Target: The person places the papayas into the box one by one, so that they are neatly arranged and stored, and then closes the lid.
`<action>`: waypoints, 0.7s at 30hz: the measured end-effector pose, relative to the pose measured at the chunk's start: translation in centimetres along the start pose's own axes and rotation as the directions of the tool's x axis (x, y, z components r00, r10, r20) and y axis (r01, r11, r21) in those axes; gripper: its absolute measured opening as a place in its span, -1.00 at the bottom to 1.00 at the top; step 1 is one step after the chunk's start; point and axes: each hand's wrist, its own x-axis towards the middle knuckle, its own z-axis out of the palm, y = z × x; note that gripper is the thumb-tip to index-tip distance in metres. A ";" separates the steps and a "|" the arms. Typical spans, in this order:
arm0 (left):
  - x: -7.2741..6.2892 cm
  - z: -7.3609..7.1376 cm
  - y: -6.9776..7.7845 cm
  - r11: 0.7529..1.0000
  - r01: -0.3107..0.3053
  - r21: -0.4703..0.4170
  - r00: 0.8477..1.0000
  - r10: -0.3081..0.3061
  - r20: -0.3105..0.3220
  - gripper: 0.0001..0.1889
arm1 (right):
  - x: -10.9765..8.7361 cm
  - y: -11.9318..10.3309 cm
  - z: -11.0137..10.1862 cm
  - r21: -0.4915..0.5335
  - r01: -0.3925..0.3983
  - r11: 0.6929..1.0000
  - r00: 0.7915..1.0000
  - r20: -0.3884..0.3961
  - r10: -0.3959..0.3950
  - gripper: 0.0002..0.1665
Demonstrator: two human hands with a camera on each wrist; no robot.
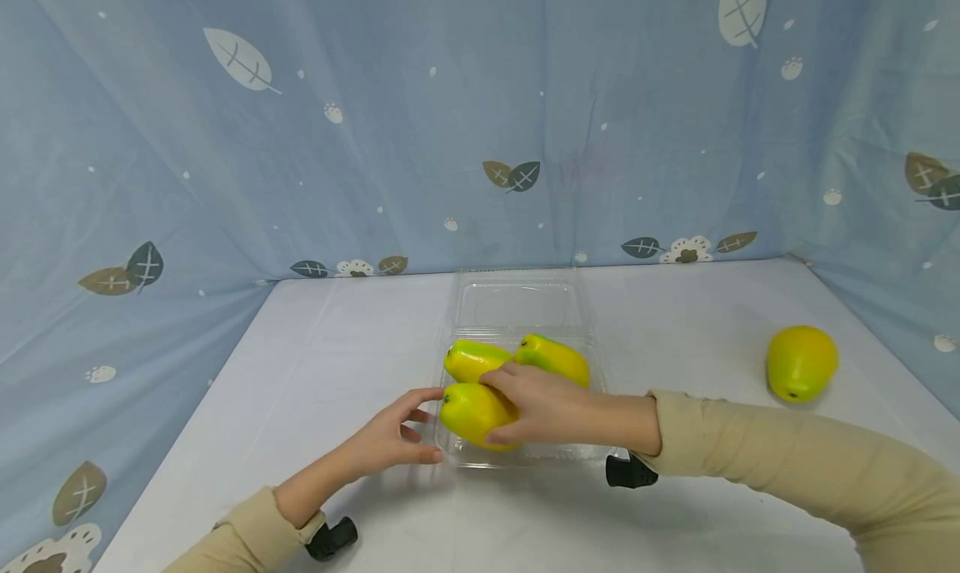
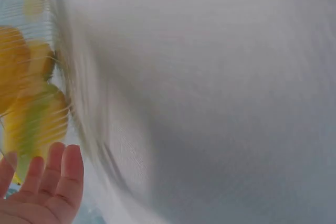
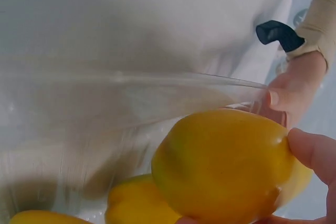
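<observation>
A clear plastic clamshell box point(image 1: 558, 454) sits mid-table, its lid point(image 1: 521, 306) folded back toward the curtain. My right hand point(image 1: 551, 405) grips a yellow-green mango point(image 1: 474, 415) at the box's front left, thumb on the near side and fingers over the top. The same mango point(image 3: 226, 166) fills the lower right wrist view, close to the box wall. Behind it, two more mangoes, one left point(image 1: 472, 360) and one right point(image 1: 557, 361), lie inside the box. Beside the box's left wall my left hand point(image 1: 386, 435) holds its fingers spread, fingertips at the rim.
Another yellow-green mango point(image 1: 802, 363) rests on the white tablecloth point(image 1: 337, 340) at the far right. A blue leaf-patterned curtain point(image 1: 420, 123) borders the table behind and at the sides. Dark wrist mounts point(image 1: 630, 471) stick out beneath both sleeves.
</observation>
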 end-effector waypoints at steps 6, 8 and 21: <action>0.1 0.0 0.1 0.995 0.062 -0.076 0.998 -0.062 0.000 -0.23 | 0.4 -0.3 0.4 -0.021 -0.019 1.000 0.999 0.047 0.020 -0.32; 0.1 -0.1 0.2 0.991 0.075 -0.110 0.997 -0.075 0.005 -0.22 | 0.4 -0.4 0.5 -0.029 -0.024 0.999 0.998 0.052 0.026 -0.31; 0.1 -0.2 0.4 0.965 0.083 -0.247 0.996 -0.087 -0.005 -0.21 | 0.5 -0.2 1.5 -0.051 -0.022 0.998 0.998 0.056 0.025 -0.32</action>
